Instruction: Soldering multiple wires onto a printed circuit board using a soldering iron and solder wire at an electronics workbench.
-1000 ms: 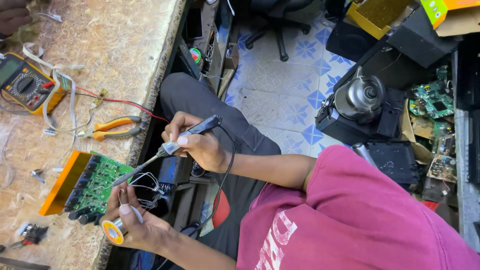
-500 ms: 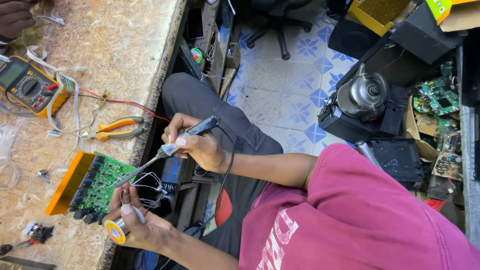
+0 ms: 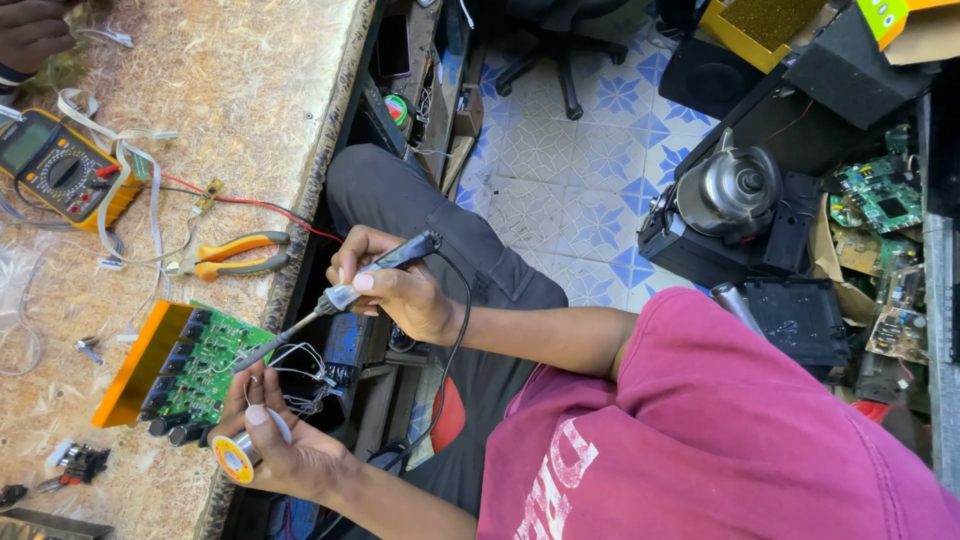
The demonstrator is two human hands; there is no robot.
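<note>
My right hand grips a black-handled soldering iron, its metal tip resting on a green circuit board with an orange heat sink along its far side. The board lies at the near edge of a worn chipboard bench. My left hand sits just below the board and holds a small yellow solder spool, with thin wire leading up toward the iron's tip. White wires hang off the board's edge.
A yellow multimeter with red lead, orange-handled pliers and small parts lie on the bench. Another person's hand is at the top left. On the tiled floor stand a chair base, a black housing with a metal motor and loose circuit boards.
The iron's tip stays on the board. My left hand with the spool has crept slightly closer to the board's edge; the view has shifted a little.
</note>
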